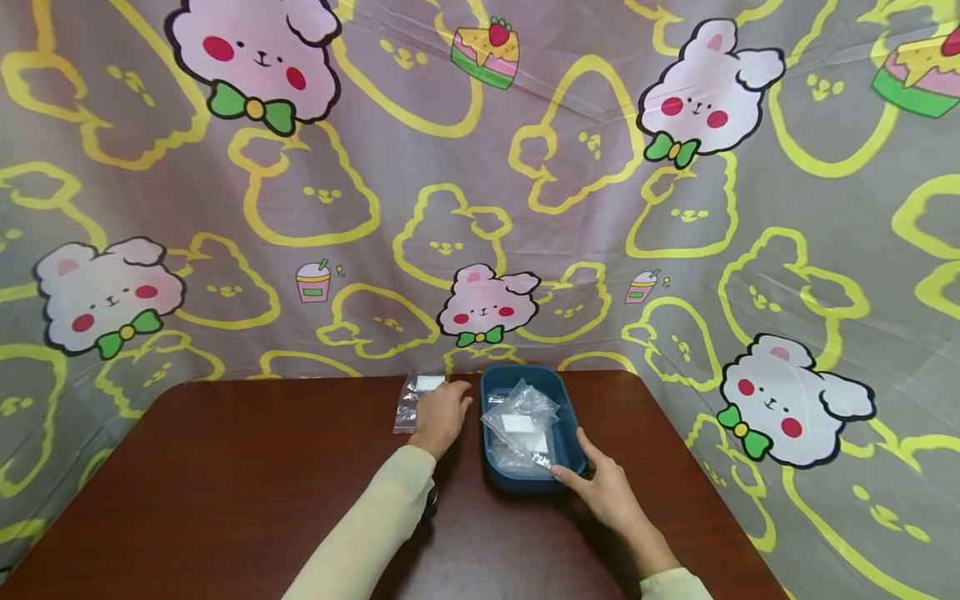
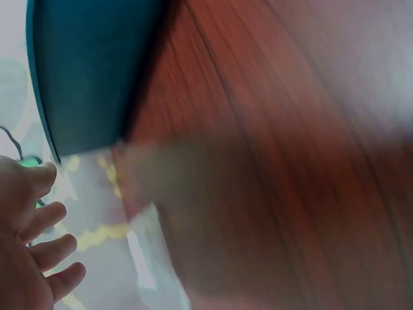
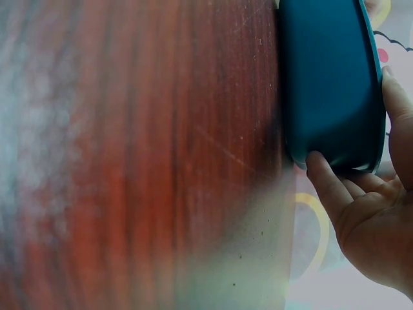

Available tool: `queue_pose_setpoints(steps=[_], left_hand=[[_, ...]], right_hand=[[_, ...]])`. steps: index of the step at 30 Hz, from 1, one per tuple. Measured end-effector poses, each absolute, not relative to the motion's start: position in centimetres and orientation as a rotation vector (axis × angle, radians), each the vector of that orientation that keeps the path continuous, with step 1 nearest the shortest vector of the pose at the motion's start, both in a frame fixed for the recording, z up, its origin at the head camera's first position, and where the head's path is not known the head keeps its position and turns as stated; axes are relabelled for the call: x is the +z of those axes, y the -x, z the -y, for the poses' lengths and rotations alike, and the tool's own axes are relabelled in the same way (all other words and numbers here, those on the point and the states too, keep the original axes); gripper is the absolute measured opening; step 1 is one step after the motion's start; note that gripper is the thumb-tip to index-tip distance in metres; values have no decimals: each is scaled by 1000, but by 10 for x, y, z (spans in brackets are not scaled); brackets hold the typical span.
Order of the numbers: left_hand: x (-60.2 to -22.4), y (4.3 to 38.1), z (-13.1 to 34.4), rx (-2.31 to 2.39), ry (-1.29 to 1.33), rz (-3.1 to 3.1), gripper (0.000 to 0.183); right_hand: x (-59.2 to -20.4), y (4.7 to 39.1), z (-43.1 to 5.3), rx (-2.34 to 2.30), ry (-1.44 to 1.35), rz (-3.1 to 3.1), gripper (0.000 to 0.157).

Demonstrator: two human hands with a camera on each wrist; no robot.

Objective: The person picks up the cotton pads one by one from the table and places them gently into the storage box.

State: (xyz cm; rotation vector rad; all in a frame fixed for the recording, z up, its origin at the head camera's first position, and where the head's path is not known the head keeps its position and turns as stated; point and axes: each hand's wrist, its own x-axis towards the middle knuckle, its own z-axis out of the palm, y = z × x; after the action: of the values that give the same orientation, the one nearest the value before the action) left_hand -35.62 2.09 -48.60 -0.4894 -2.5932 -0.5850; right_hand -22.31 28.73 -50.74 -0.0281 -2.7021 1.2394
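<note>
A blue plastic bin (image 1: 525,483) stands toward the back of the table, right of centre. Inside it lie several clear zip bags (image 1: 517,402) with white labels. My right hand (image 1: 606,486) grips the bin's near right corner, thumb at the rim and fingers along the outside wall, as the right wrist view also shows. Left of the bin, my left hand (image 1: 441,415) is over another clear zip bag with a white label (image 1: 406,412), partly covering it. The left wrist view shows its fingers (image 2: 61,248) loosely bent and holding nothing, between the bin's wall (image 2: 90,77) and that bag.
The brown wooden table (image 1: 225,483) ends at the back against a hanging curtain (image 1: 352,250) printed with cartoon rabbits. The same curtain rises along both sides. A dark band (image 1: 429,504) shows at the left wrist.
</note>
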Motion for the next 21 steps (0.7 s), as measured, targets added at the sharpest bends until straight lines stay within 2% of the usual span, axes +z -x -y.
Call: queue_pose_setpoints(steps=[10,21], left_hand=[[-498,370,15,-613,382,2646,20],[-505,371,24,-627,342,2708,25]], right_hand=[[-506,222,-285,1243,34,2712,91],[-506,221,-284,1240,49,2715,91]])
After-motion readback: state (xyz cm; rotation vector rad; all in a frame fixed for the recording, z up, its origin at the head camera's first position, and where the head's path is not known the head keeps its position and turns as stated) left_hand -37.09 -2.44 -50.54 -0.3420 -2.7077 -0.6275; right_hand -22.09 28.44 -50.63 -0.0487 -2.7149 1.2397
